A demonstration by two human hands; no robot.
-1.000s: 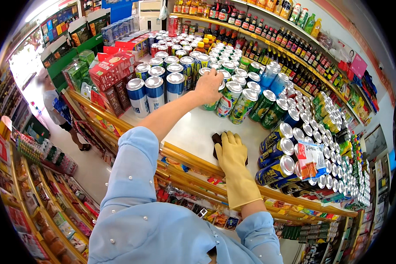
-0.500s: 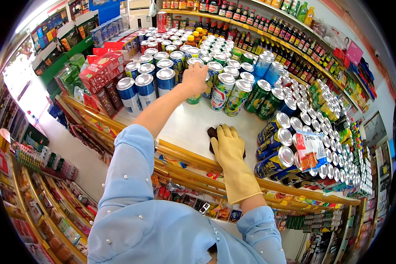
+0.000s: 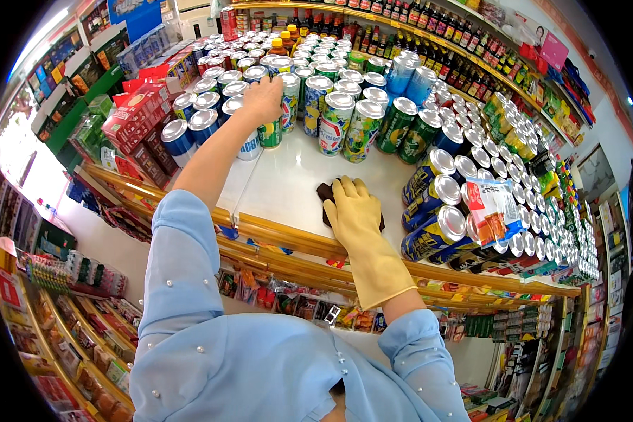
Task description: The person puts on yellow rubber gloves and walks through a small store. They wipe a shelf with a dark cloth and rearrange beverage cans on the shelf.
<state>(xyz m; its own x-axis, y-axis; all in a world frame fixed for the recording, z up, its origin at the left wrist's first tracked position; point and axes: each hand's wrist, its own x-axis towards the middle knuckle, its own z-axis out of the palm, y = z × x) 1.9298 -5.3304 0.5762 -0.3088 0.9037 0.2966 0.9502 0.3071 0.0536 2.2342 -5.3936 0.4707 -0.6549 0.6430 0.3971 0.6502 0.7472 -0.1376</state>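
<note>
My left hand (image 3: 264, 102), bare, has its fingers closed round the upper part of a green drink can (image 3: 269, 135); the hand hides the can's top. This can stands at the front of the crowded cans, just right of a white-and-blue can (image 3: 249, 146). Under a yellow rubber glove, my right hand (image 3: 355, 207) presses a dark brown cloth (image 3: 325, 193) onto the white shelf top (image 3: 281, 186). The cloth shows past the glove on both sides. To the right of my left hand stand tall blue-and-yellow cans (image 3: 316, 105) and a colourful white can (image 3: 336, 123).
Blue-and-yellow cans (image 3: 436, 232) stand packed at the right, with a snack bag (image 3: 496, 211) lying on top. Red boxes (image 3: 137, 116) are stacked at the left. A gold-coloured rail (image 3: 288, 233) edges the shelf. Bottles (image 3: 429, 28) line shelves behind.
My left hand has moved left with the green can, toward the white-and-blue cans. The gloved right hand stays on the cloth near the front edge. The whole view has shifted somewhat.
</note>
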